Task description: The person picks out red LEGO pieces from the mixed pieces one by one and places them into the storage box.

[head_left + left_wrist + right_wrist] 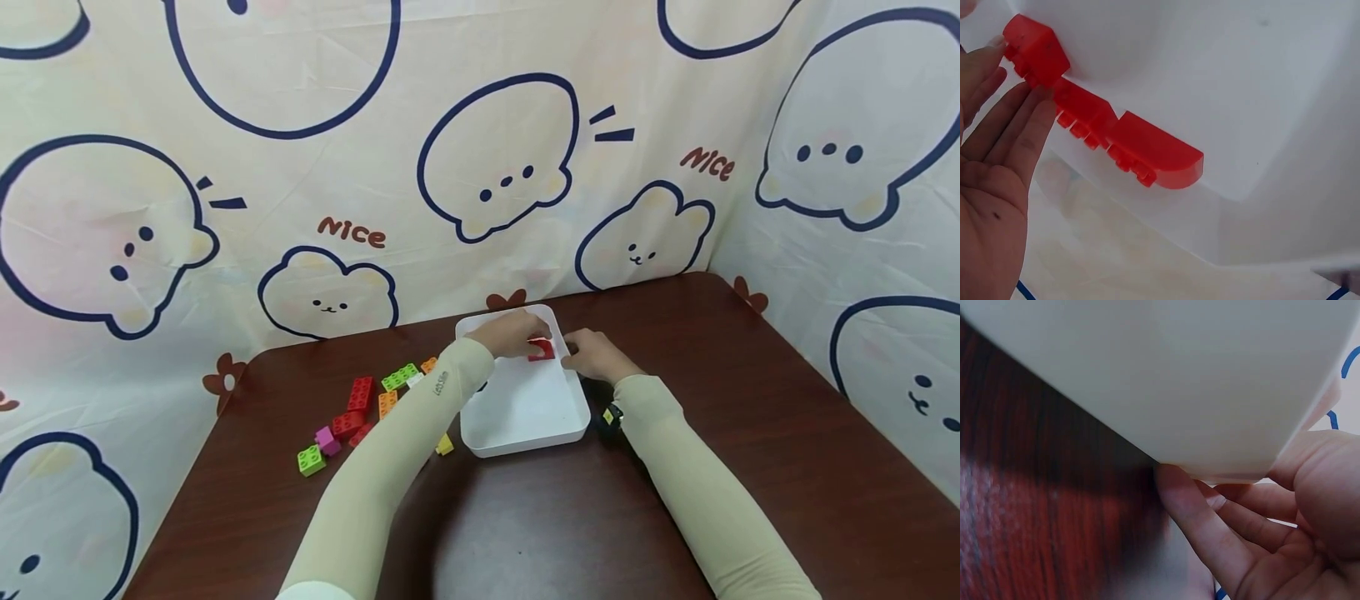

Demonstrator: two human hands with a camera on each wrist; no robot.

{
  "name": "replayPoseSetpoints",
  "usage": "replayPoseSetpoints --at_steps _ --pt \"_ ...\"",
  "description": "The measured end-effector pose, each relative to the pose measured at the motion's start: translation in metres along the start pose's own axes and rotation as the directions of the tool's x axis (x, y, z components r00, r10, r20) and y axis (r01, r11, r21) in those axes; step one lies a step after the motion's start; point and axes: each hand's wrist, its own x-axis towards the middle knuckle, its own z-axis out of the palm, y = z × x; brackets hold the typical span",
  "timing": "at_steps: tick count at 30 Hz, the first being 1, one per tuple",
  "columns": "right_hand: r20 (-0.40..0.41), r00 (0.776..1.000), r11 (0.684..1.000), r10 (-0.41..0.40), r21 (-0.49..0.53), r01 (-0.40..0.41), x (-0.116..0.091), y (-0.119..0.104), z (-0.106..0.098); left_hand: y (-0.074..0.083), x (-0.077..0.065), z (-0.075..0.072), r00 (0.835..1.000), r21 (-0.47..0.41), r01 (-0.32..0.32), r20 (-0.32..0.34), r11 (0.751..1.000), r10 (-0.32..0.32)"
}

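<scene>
A white tray (521, 417) stands on the table, and my left hand (510, 333) reaches over its far part. In the left wrist view, several fingers and the thumb of that hand pinch a red toy brick (1036, 50) at one end of a row. Two more red bricks, a middle one (1085, 112) and a round-ended one (1155, 150), lie along the tray's wall with studs facing it. My right hand (597, 357) grips the tray's right side, thumb up at the rim and fingers low against the outer wall (1179, 394).
Left of the tray lie loose toy bricks: red (362, 393), green (400, 377), orange (387, 403), magenta (327, 441) and yellow (445, 445). My left forearm covers part of them. A printed cloth (465, 275) hangs behind the dark wooden table (525, 525).
</scene>
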Motion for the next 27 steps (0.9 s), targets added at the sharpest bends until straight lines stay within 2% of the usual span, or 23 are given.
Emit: replayPoseSetpoints --at_steps 13,20,27 --pt "0.011 1.000 1.000 0.027 -0.003 -0.027 -0.001 -0.004 -0.001 -0.008 -0.021 -0.016 0.997 -0.095 -0.018 -0.070 0.995 0.012" --pt "0.021 0.998 0.999 0.053 0.008 -0.053 -0.002 -0.007 0.000 -0.016 -0.042 -0.026 0.989 -0.094 0.055 -0.130 0.994 -0.067" --pt "0.014 0.998 0.998 0.058 0.021 -0.058 -0.003 -0.006 0.000 -0.024 -0.063 -0.035 0.980 -0.042 0.092 -0.171 0.995 -0.098"
